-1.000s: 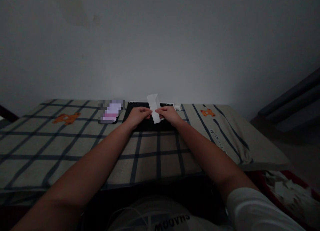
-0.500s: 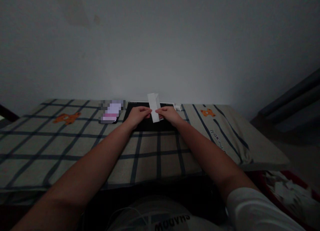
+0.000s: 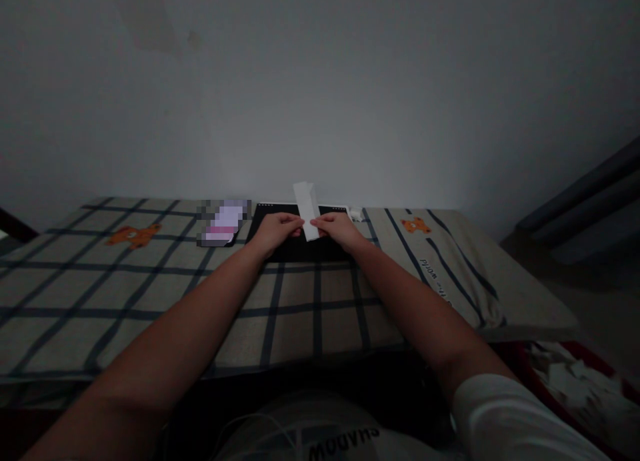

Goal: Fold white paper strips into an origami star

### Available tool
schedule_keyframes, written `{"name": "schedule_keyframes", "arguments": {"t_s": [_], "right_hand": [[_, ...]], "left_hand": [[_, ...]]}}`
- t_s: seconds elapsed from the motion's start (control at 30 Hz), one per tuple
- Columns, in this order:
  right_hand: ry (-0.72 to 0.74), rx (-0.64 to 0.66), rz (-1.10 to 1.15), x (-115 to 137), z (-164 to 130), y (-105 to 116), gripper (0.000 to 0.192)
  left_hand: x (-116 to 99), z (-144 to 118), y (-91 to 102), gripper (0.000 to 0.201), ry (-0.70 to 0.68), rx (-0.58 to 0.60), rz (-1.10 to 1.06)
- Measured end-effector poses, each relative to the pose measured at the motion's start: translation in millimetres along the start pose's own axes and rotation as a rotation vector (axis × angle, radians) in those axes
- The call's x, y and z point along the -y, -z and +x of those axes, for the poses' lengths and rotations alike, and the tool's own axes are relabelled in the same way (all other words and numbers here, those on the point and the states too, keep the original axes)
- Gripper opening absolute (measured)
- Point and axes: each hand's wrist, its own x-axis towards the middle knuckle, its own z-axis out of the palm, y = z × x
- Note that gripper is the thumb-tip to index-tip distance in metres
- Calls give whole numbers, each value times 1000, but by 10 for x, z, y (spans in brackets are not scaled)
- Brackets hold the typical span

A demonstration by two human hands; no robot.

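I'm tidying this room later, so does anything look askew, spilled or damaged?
Two small things: the wall has discoloured patches at upper left, unlike the grey around them, and the checked cloth is rucked toward its front right instead of lying flat. I see no spill, and no clear tear in the paper.

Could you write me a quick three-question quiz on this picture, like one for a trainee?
1. True or false: the left hand and right hand both hold the folded white paper strip.
2. What lies left of the flat black rectangular pad? (a) green glass cup (b) phone with pixelated lilac screen (c) silver metal scissors
3. What colour is the open container of white paper-like scraps at lower right?
Key: 1 true; 2 b; 3 red.
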Motion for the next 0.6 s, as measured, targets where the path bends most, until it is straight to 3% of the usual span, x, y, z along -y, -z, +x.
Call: {"name": "schedule_keyframes", "arguments": {"t_s": [0.13, 0.6], "right_hand": [[-11, -34, -25, -5, 5, -3, 20], [-40, 4, -18, 25, 2, -24, 21]], "left_hand": [[-11, -11, -12, 22, 32, 16, 5], [-105, -60, -26, 21, -96, -110, 112]]}}
